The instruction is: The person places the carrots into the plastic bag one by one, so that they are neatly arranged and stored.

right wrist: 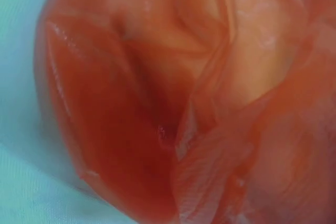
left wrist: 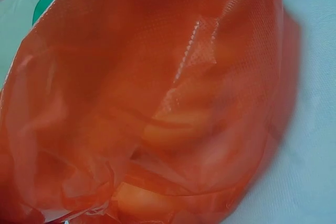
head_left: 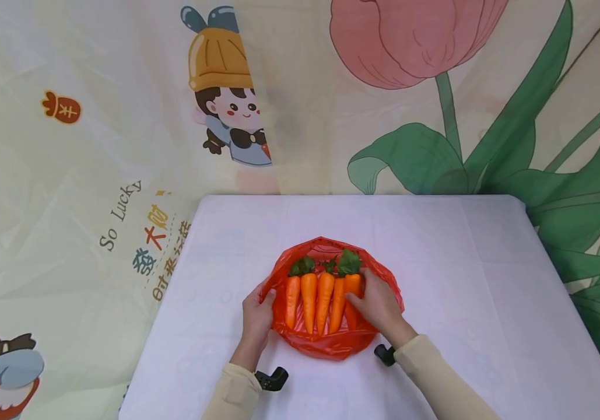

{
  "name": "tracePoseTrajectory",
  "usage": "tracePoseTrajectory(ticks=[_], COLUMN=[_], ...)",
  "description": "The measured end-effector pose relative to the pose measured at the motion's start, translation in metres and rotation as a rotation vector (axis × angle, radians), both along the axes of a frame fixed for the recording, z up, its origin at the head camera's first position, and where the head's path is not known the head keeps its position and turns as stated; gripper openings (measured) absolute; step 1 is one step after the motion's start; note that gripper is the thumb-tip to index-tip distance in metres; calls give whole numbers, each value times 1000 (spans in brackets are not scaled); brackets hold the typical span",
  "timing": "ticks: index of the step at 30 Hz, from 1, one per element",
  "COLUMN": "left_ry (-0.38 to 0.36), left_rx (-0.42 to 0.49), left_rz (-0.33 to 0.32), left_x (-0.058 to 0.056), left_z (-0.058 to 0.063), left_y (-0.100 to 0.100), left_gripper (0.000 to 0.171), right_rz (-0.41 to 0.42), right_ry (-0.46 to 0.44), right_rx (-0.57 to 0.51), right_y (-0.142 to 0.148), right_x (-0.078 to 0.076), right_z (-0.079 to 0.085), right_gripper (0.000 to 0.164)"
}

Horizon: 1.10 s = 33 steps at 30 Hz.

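A red plastic bag lies open on the white table. Several orange carrots with green tops lie side by side in it, tips toward me. My left hand pinches the bag's left edge, thumb on the plastic. My right hand lies over the bag's right side, its thumb and fingers curled round the rightmost carrot. In the left wrist view the red bag fills the frame, with pale carrot shapes showing through. The right wrist view shows only creased red bag up close.
The table is covered with a white cloth and has bare room on both sides of the bag and behind it. A printed backdrop with cartoon figures and a tulip hangs behind and to the left. Black wrist mounts sit by my cuffs.
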<state>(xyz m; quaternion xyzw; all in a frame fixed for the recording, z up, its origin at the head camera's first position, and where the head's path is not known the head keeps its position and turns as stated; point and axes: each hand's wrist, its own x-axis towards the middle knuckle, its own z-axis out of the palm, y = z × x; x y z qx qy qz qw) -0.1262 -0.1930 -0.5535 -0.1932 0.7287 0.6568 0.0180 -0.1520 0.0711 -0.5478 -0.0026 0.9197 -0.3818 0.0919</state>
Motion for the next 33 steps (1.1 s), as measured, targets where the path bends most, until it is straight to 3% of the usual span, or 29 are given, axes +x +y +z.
tracePoseTrajectory(ticks=[16, 24, 33], left_ry=[1, 1, 6], left_rx=[3, -11, -8], left_rz=[-3, -1, -6], left_x=[-1, 0, -1], left_z=[-2, -3, -4], left_y=[0, 1, 1], left_gripper=[42, 42, 42], right_rz=[20, 60, 55], right_ry=[-7, 58, 38], right_rx=[107, 173, 245], right_y=[0, 1, -3], right_x=[1, 3, 0], right_z=[4, 3, 2], right_gripper=[69, 60, 66])
